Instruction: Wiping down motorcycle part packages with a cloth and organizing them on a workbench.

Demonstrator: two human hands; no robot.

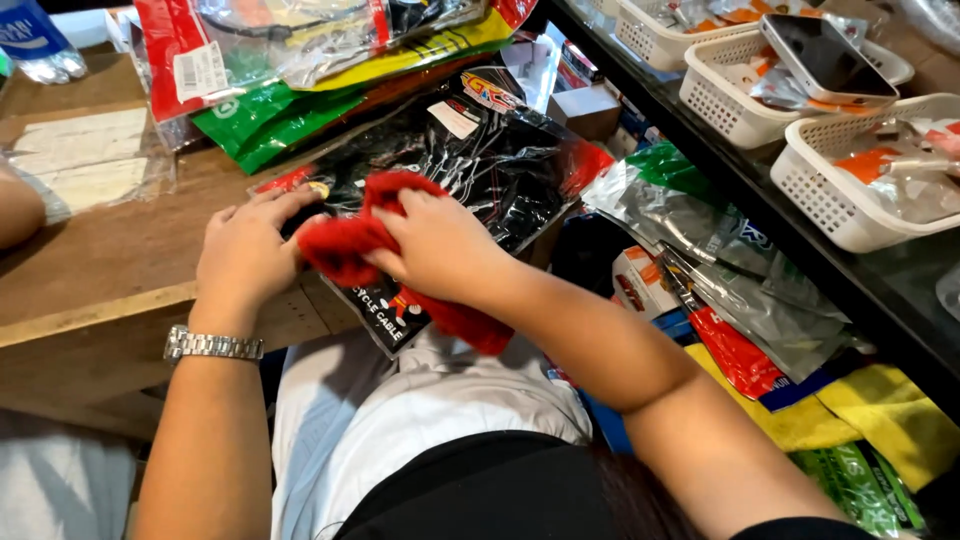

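Left hand (248, 252): palm down at the near edge of the worn brown wooden table (110, 255), fingers curled over the left end of a crumpled bright red cloth (345, 245); a silver metal link wristwatch (213, 346) sits on the wrist.

Right hand (437, 243): laid over the right part of the same red cloth, fingers bent and pressing down on it, with a strip of the cloth running out beneath the wrist toward the lap. Both hands are closed on the cloth; how tightly cannot be told.

Red cloth: bunched between the two hands, lying on top of a glossy black plastic packet with red print (490, 165), which overhangs the table edge toward the person's lap.

Behind the packet: a loose pile of flat plastic packets in red, yellow and green (300, 60) at the far side of the table. A clear plastic bottle with a blue label (35, 40) lies at the far left corner.

To the right: a dark glass-topped counter (890, 290) bearing three white perforated plastic baskets (820, 200) filled with small packets; a smartphone with a dark screen (825, 55) rests across the rim of the middle one.

Below the counter: a heap of silver, red, yellow and green packets (760, 330).

Far left: part of another person's bare arm (18, 210) on the table.
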